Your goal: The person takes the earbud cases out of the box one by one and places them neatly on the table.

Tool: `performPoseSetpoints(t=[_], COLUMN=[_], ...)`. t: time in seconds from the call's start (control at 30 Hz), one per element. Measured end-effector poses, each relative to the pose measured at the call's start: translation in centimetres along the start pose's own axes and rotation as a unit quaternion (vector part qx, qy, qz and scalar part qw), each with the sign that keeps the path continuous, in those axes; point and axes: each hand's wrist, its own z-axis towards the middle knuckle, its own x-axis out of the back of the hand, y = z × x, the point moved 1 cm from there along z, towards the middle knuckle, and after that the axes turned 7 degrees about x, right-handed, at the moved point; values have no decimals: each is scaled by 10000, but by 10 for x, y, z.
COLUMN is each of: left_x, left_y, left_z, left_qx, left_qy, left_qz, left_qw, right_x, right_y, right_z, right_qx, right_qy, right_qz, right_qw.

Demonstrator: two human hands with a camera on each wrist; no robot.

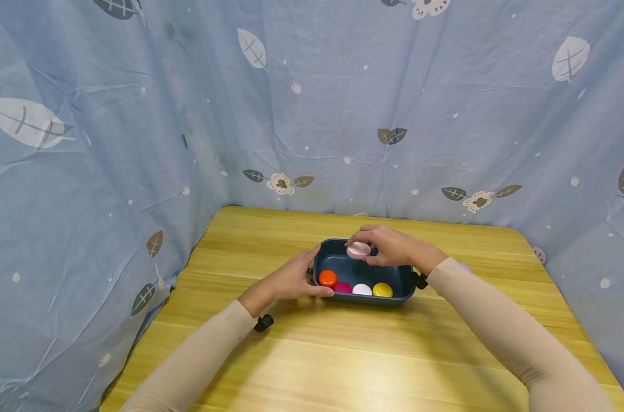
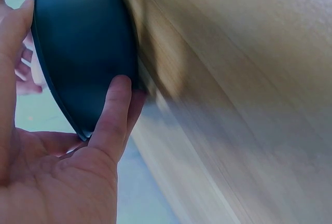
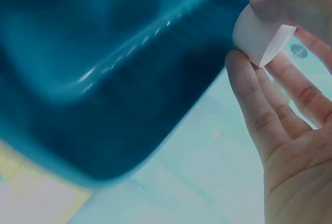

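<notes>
A dark blue rectangular dish with rounded corners (image 1: 343, 264) stands on the table. My left hand (image 1: 291, 278) grips its left end, thumb at the front and fingers toward the back; the left wrist view shows fingers against the dish's outer wall. Over the dish's back part, my right hand (image 1: 394, 245) pinches a pale pink puck-shaped piece (image 3: 254, 29) between thumb and fingertips. Along the dish's front wall lie an orange piece (image 1: 327, 278), a magenta one (image 1: 342, 288), a white one (image 1: 362, 289) and a yellow one (image 1: 383, 289).
Just past the right forearm, a purple piece (image 1: 464, 267) shows on the wooden table (image 1: 353, 355), mostly hidden by the sleeve. A blue leaf-patterned curtain (image 1: 332, 114) hangs at the back and both sides of the table.
</notes>
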Motion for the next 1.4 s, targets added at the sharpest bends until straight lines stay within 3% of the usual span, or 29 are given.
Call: performPoseSetpoints(t=[0.43,0.73,1.4], left_x=[-1,0,-1], left_y=[-1,-3,-2], left_z=[-1,0,2], left_qx=[-12,-25,-12], left_qy=[-7,4,11], left_qz=[32,-24,117], left_qw=[10000,10000,9999], right_x=[17,27,36], right_y=[21,40,70], right_z=[-57,-105,-213], right_qx=[-635,-726,-1384], right_qy=[449,880,1038], right_qz=[256,48,-270], right_qw=[9966,9935,9846])
